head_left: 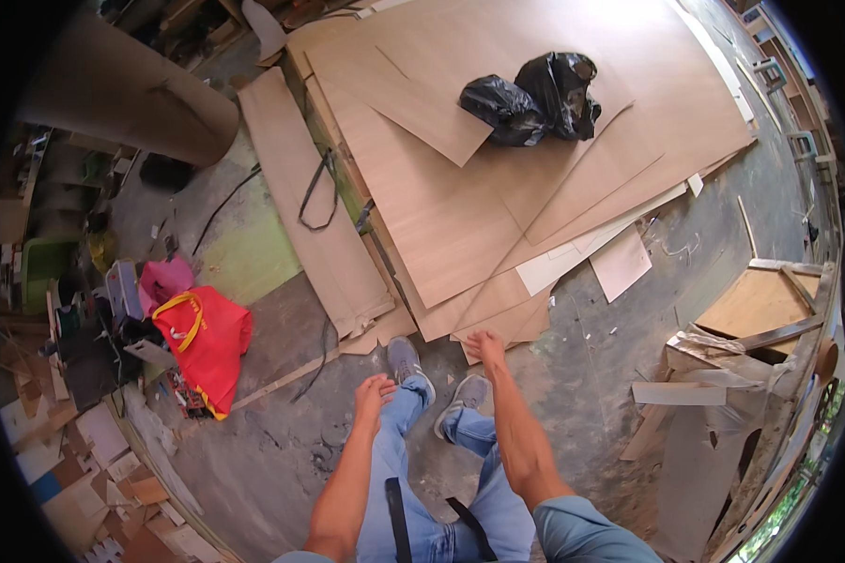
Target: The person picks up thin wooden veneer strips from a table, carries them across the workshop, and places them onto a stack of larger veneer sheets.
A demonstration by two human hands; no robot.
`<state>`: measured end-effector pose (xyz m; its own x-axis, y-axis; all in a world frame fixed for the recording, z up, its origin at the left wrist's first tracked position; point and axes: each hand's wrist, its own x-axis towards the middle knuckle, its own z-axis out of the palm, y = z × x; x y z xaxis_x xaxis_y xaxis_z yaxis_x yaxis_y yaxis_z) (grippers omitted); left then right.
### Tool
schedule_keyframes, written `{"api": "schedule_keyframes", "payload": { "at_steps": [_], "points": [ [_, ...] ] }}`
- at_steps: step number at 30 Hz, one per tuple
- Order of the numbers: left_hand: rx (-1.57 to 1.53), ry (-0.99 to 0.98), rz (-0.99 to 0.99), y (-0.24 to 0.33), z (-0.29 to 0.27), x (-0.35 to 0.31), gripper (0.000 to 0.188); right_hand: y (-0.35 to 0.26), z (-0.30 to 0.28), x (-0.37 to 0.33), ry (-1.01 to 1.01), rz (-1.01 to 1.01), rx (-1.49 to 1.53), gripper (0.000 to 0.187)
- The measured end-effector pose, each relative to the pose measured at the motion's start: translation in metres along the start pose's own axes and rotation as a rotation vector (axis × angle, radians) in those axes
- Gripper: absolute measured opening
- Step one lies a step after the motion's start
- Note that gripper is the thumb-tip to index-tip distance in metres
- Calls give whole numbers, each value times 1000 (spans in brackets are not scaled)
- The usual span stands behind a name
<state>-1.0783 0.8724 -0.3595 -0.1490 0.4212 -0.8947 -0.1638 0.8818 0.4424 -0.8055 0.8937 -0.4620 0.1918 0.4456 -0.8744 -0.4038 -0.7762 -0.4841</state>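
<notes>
My left hand (374, 398) hangs above my left shoe, its fingers loosely curled together with nothing seen in them. My right hand (485, 348) is in front of the near edge of a small thin brown board (521, 321), fingers apart and holding nothing that I can see; whether it touches the board I cannot tell. Beyond it lies a low stack of large brown wooden sheets (422, 235). On the stack sit two black plastic bags (559, 94) and a loose smaller sheet (437, 127).
A long brown cardboard strip (305, 206) lies left of the stack, a black strap (317, 197) across it. Farther left is a red bag (207, 338) with yellow handles. A thick column (141, 84) stands far left. Scrap wood (681, 394) and an open wooden frame (760, 305) occupy the right.
</notes>
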Motion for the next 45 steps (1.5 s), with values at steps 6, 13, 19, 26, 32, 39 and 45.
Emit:
{"api": "schedule_keyframes", "payload": {
  "at_steps": [6,13,19,26,32,39,45],
  "points": [
    [-41,-172,93,24,54,107,32,-15,21,120,129,-59,97,44],
    [28,-149,-27,14,102,171,47,-7,27,195,58,-73,387,55],
    [115,-8,4,40,150,171,44,-12,15,218,834,-86,-115,54],
    [146,-8,21,1,168,247,62,40,-81,208,1145,281,-269,53],
    [297,256,51,-4,187,299,60,35,-86,194,1175,256,-289,52],
    [-55,-84,127,63,202,217,34,44,-96,215,552,-352,424,31],
    [-55,-142,408,100,185,181,57,-39,-73,146,84,-560,754,27]
  ]
}}
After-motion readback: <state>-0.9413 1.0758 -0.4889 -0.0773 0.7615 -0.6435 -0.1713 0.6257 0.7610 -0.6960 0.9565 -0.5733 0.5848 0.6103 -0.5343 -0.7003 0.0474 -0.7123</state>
